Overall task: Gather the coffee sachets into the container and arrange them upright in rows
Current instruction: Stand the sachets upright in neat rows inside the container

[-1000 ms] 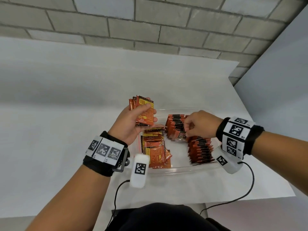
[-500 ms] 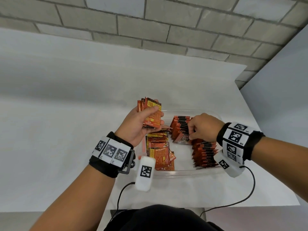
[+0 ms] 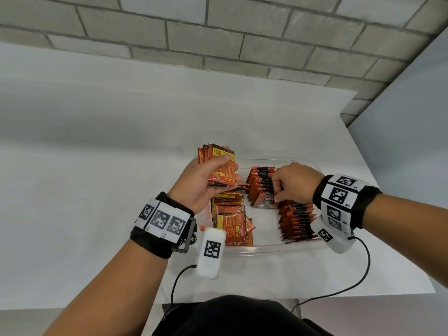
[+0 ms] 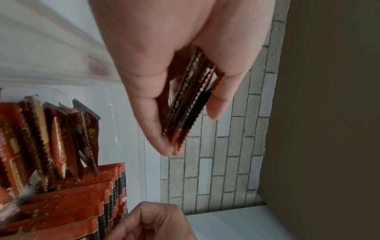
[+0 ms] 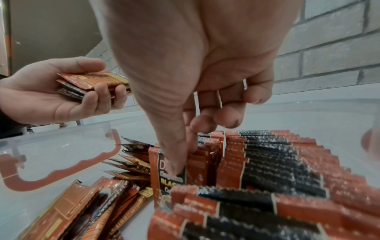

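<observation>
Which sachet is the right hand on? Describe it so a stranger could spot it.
In the clear container on the white table, find the upright row on the far right side. The sachet at that row's near end, under the right hand, is the only one showing its full printed face; the others show only edges.

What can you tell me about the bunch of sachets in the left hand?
The bunch of sachets is a thin stack of flat foil-look packets, orange-red with yellow panels and dark print, their ends serrated. The left hand holds it above the near-left corner of the clear container, thumb across the top face and fingers curled under. The stack is slightly fanned, lying nearly flat rather than upright. It touches nothing but that hand.
</observation>
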Available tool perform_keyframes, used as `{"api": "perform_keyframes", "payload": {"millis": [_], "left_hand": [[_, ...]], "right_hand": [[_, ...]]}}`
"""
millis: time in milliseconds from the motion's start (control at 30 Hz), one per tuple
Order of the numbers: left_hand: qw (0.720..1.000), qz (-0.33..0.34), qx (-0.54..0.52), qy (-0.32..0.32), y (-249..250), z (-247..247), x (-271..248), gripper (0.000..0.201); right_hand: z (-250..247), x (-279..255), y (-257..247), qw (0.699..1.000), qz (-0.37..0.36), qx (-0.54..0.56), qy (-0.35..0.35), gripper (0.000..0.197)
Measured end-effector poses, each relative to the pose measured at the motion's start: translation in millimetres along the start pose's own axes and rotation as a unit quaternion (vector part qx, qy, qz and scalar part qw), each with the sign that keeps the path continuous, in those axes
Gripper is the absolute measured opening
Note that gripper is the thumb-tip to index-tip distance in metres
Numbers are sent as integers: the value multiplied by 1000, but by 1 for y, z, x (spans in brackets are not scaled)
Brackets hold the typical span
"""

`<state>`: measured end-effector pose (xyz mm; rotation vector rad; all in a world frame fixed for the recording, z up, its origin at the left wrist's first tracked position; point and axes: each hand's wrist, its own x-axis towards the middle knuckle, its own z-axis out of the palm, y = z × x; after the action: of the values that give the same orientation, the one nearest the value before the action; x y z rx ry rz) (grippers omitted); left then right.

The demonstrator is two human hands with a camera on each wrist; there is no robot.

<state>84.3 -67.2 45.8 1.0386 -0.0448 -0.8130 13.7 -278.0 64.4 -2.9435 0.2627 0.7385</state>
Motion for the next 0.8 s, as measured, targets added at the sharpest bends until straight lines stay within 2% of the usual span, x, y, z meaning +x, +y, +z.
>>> {"api": "perform_keyframes", "payload": {"millis": [267, 400, 533, 633, 733, 800], "left_hand": [[1000, -9, -3, -10, 0, 1, 0, 23], [999, -7, 29, -25, -1, 3, 0, 22], [995, -5, 57, -79, -2, 9, -3, 36], [992, -4, 74, -105, -3, 14, -3, 45], [991, -6, 72, -112, -4, 16, -3, 38], [993, -2, 59, -99, -3, 17, -4, 34]], "right_hand": [[-5, -2, -1, 1000, 7, 10, 10, 17], [-19, -15, -2, 995, -5, 76, 57, 16], [-32, -35, -19, 961, -59, 226, 149, 23], [-33, -38, -32, 932, -81, 305, 177, 30], [-29, -37, -34, 918, -88, 346, 175, 24], [-29, -37, -30, 897, -80, 388, 194, 16]]}}
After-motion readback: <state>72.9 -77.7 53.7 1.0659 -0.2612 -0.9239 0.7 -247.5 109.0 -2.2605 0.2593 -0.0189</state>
